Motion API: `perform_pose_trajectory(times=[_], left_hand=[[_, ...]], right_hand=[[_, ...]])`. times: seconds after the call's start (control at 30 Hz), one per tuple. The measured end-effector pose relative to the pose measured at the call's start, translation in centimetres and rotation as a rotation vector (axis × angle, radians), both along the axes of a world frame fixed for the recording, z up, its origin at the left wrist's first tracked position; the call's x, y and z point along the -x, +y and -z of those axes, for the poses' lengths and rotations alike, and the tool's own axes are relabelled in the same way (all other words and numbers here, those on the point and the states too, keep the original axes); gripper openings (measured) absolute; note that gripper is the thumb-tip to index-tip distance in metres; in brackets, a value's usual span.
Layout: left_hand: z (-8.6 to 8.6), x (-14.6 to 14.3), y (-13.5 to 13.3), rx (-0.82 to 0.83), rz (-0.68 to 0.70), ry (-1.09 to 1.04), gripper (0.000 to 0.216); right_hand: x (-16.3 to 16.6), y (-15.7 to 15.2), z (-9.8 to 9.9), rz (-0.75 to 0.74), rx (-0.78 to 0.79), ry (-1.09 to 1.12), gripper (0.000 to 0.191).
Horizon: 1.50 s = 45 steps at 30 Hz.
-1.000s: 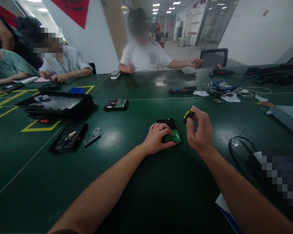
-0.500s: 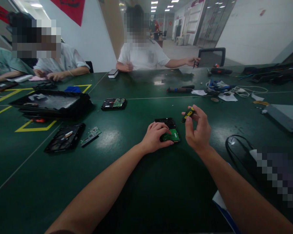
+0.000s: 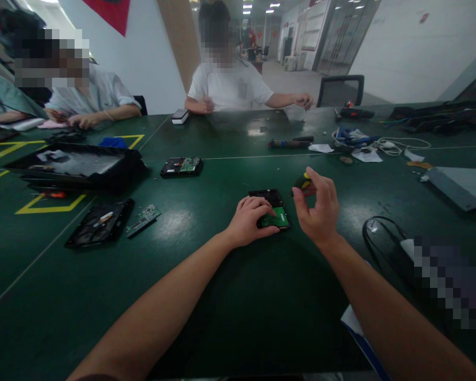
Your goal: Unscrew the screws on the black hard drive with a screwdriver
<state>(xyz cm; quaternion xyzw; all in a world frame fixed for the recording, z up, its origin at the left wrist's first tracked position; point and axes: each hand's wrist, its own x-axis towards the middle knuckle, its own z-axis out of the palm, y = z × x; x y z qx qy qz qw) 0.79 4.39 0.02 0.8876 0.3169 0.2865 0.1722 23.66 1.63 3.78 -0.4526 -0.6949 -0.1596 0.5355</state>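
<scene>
A black hard drive (image 3: 275, 200) with a green circuit board facing up lies on the dark green table (image 3: 206, 296) in front of me. My left hand (image 3: 249, 220) rests on its near left side, fingers curled over the board and holding it down. My right hand (image 3: 318, 210) hovers just right of the drive, fingers closed round a small black and yellow screwdriver (image 3: 303, 183) held above the drive's far right corner.
A second hard drive (image 3: 181, 166), an opened drive (image 3: 99, 223) with a loose circuit board (image 3: 143, 220) and a black tray (image 3: 76, 166) lie to the left. Cables (image 3: 365, 140) and a black cord (image 3: 383, 241) sit right. Three people sit at the far side.
My right hand with the screwdriver has shifted slightly left and down toward the drive. The person opposite has drawn the outstretched arm in a little. My left hand stays on the drive.
</scene>
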Motion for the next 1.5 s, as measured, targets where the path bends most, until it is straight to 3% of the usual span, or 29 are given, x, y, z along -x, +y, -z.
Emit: perform_pose_trajectory(times=[0.3,0.57,0.87,1.17,1.5], left_hand=[[-0.1,0.0,-0.1,0.007,-0.006,0.015,0.04],[0.1,0.1,0.1,-0.014,0.006,0.001,0.04],[0.1,0.0,0.0,-0.019,0.002,0.003,0.041],[-0.3,0.0,-0.2,-0.001,0.0,0.008,0.041],[-0.2,0.0,-0.2,0.007,-0.003,0.01,0.041]], right_hand=[[0.0,0.3,0.9,-0.058,0.081,0.069,0.056],[0.1,-0.1,-0.1,-0.016,-0.041,0.026,0.056],[-0.1,0.4,1.4,-0.088,0.081,0.103,0.056],[0.0,-0.2,0.1,-0.035,0.015,0.036,0.058],[-0.1,0.1,0.4,-0.061,0.016,0.058,0.058]])
